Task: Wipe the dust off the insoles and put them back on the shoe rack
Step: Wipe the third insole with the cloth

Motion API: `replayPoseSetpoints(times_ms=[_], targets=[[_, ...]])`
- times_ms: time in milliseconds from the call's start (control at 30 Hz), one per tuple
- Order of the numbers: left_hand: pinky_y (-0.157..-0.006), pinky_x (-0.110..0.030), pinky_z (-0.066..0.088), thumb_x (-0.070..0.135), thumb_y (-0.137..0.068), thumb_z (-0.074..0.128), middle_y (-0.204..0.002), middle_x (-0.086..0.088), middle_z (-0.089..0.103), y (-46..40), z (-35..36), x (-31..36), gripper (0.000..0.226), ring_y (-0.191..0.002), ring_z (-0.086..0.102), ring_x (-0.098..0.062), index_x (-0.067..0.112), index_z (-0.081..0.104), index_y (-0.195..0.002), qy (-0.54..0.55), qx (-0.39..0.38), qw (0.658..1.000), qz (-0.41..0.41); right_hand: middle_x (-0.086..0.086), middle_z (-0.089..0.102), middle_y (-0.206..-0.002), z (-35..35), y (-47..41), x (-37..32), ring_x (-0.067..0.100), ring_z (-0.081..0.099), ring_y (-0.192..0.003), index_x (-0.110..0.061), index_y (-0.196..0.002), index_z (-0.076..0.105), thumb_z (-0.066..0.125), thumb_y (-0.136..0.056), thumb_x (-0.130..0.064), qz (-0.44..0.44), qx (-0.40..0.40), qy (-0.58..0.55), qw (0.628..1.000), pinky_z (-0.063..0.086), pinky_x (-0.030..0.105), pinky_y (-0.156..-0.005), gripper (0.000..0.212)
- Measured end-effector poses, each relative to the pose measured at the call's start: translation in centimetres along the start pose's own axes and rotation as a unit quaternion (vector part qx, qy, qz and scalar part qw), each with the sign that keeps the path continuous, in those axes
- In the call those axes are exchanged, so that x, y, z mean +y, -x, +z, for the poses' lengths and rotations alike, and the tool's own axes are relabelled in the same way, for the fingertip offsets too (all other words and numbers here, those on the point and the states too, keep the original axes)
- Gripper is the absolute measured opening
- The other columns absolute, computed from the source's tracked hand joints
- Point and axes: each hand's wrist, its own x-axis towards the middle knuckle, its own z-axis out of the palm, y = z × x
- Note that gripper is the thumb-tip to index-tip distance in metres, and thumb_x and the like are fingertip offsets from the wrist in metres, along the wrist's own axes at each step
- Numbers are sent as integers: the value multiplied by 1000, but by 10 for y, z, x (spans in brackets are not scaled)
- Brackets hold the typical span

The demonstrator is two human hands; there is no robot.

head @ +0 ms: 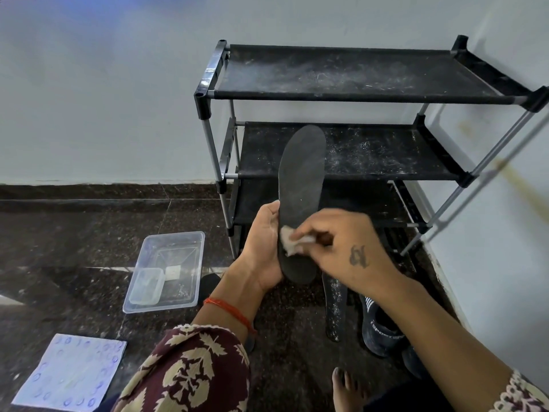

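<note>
**Wiping the heel end of a dark insole in front of the dusty rack**

Holding the insole (302, 185) upright in front of the shoe rack (341, 93), the person works at its lower, heel end. Its toe end stands up against the rack's middle shelf, and its face is hazed with pale dust above the wiped patch.

The main risk, as I judge it, is that dust only gets moved about. The wad of cloth (289, 241) is small and already grey, so it may smear more than it lifts. The rack's shelves are themselves speckled white, so a clean insole laid back on them would likely pick dust up again. A second insole (335, 307) lies on the floor just in front of the rack, heavily speckled and close to a dark shoe (383, 331); anything brushed off above could fall on it. The insole is thin and held only at the bottom, so a hard stroke higher up may bend or tip it.

The left hand (263, 242) comes up from below, palm towards the insole, cupping its left edge and back; the thumb lies along the edge and the fingers are hidden behind. The right hand (341, 248) reaches across from the right, back of the hand up, fingers bunched together and pinching the cloth against the insole's face.

Left of the rack on the floor sit a clear plastic tub (178, 242) and, nearer the person, a pale patterned cloth (71, 373).
</note>
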Motion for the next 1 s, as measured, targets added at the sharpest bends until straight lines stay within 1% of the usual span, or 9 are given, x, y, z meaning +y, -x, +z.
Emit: replayPoseSetpoints(times_ms=[133,300,400,467,567,633,667,767,1000], targets=[[-69,-28,59,53,-99,26,-100,-13,71,4,-1,0,63,-85,71,-21,4,60,-119,2,12,1000,-22,-11,68,-80,5,-2,-4,0,62,-77,-18,-69,72,72,-69,-2,-24,-122,-25,992,47,23,-82,16],[-82,-36,55,62,-95,22,-107,-12,66,3,-2,-2,71,-90,69,-23,8,61,-119,21,12,998,-55,-9,69,-79,-8,-3,-3,0,59,-71,-17,-71,76,65,-69,5,-5,-217,19,976,36,0,-71,24],[-77,-38,57,61,-96,22,-100,-11,66,1,-4,-1,66,-84,69,-25,11,60,-119,17,14,999,-48,-9,69,-83,-12,-1,3,5,61,-74,-18,-76,75,60,-72,-2,8,-261,98,960,42,6,-69,22],[-84,-49,52,58,-97,23,-100,-12,65,1,-5,1,63,-93,67,-31,13,57,-124,32,6,999,-38,-10,66,-79,-18,0,10,8,60,-70,-19,-75,74,61,-76,-15,39,-233,165,957,48,18,-65,14],[-97,-57,42,52,-99,28,-99,-16,64,-1,-4,3,56,-106,61,-36,10,55,-124,56,4,998,-16,-2,67,-75,-20,0,23,13,61,-67,-17,-69,73,68,-73,-12,51,-31,146,987,52,31,-64,9],[-94,-52,48,45,-99,30,-100,-17,66,-1,-3,2,50,-99,64,-32,7,59,-117,40,3,999,2,-4,67,-78,-15,1,21,7,61,-70,-16,-72,73,71,-69,-1,47,85,59,993,52,21,-65,15],[-86,-46,55,42,-98,31,-99,-16,67,-2,-3,1,48,-91,67,-29,7,60,-114,33,4,999,7,-6,67,-80,-11,0,16,3,61,-72,-16,-75,74,74,-68,-2,39,95,19,995,51,17,-66,16],[-72,-33,58,42,-98,31,-98,-14,69,-1,-1,2,51,-81,70,-23,4,61,-113,25,14,1000,2,-9,68,-82,5,0,-3,2,61,-77,-18,-80,73,77,-69,-8,0,-3,-31,1000,49,15,-72,16],[-83,-34,55,62,-94,24,-110,-14,67,-1,-4,-1,71,-95,67,-23,6,63,-114,1,29,999,-40,-7,69,-79,2,-3,-1,7,63,-75,-17,-69,75,68,-67,5,4,-149,13,989,51,25,-75,23]])
